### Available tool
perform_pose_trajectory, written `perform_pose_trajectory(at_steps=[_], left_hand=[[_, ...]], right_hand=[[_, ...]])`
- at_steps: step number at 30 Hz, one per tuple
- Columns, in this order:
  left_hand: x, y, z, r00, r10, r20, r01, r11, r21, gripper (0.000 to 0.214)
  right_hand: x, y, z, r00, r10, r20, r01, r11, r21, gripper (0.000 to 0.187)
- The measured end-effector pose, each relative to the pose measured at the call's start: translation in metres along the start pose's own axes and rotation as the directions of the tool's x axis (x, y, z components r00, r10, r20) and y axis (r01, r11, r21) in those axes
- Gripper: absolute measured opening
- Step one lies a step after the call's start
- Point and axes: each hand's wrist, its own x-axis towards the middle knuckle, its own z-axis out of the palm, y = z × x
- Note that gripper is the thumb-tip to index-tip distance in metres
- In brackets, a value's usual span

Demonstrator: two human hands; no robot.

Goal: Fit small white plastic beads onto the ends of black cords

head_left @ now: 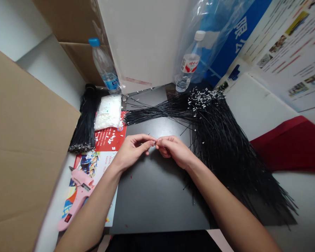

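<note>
Black strand [149,134] held over black mat [157,203], mid-desk, end pinched by left hand [132,149] and right hand [173,151], fingertip to fingertip, thumb and forefinger of each pressed together on it. Could not tell if any tiny white piece inside pinch. Judged best done with pinch kept right at strand tip, wrists kept low for steadiness, loose length trailed clear of strand pile [225,150] at right to avoid snagging. Noted small white bits at pile's far end. Logged at left: tied bundle [85,122], bag of white pieces [109,112], pink glue gun [77,196] lying on printed sheet [94,164]. Writing: read white characters 限 and part of 公 on blue banner [235,38]. Found red leaflet [110,138] print too small. Could not read red-and-white label on right bottle [189,63] or blue label on left bottle [105,68]. Left poster [299,49] text as blurred.
</note>
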Motion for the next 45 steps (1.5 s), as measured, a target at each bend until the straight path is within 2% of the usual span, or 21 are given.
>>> perform_pose_trajectory(at_steps=[7, 12, 15, 17, 20, 24, 27, 38, 45], left_hand=[[0.001, -0.004, 0.005, 0.997, -0.015, -0.080, 0.021, 0.997, 0.075, 0.021], [0.001, -0.004, 0.007, 0.993, -0.018, -0.118, 0.026, 0.997, 0.067, 0.023], [0.001, -0.002, 0.007, 0.990, -0.029, -0.138, 0.035, 0.999, 0.041, 0.023], [0.001, -0.001, 0.007, 0.989, -0.037, -0.142, 0.038, 0.999, 0.007, 0.023], [0.001, -0.002, 0.005, 0.991, -0.045, -0.128, 0.038, 0.998, -0.057, 0.023], [0.002, -0.005, 0.002, 0.993, -0.074, -0.093, 0.060, 0.988, -0.142, 0.024], [0.003, -0.008, 0.000, 0.993, -0.099, -0.070, 0.084, 0.980, -0.182, 0.026], [0.002, -0.008, 0.001, 0.985, -0.160, -0.057, 0.140, 0.956, -0.260, 0.025], [0.002, -0.006, 0.001, 0.988, -0.139, -0.069, 0.123, 0.972, -0.198, 0.027]], right_hand=[[0.002, 0.002, 0.005, 0.990, -0.027, -0.141, 0.020, 0.998, -0.051, 0.016], [0.001, 0.002, 0.005, 0.991, -0.038, -0.125, 0.025, 0.994, -0.104, 0.019], [0.000, 0.003, 0.003, 0.989, -0.108, -0.101, 0.084, 0.973, -0.216, 0.023], [-0.001, 0.003, 0.002, 0.971, -0.211, -0.111, 0.166, 0.932, -0.322, 0.023], [-0.003, 0.003, 0.003, 0.916, -0.379, -0.132, 0.274, 0.831, -0.484, 0.020], [-0.007, 0.002, 0.005, 0.856, -0.505, -0.115, 0.322, 0.693, -0.645, 0.012], [-0.008, 0.001, 0.004, 0.845, -0.524, -0.107, 0.329, 0.667, -0.668, 0.012], [-0.009, 0.001, 0.006, 0.826, -0.549, -0.127, 0.338, 0.662, -0.669, 0.014], [-0.009, 0.001, 0.006, 0.857, -0.495, -0.142, 0.288, 0.690, -0.665, 0.015]])
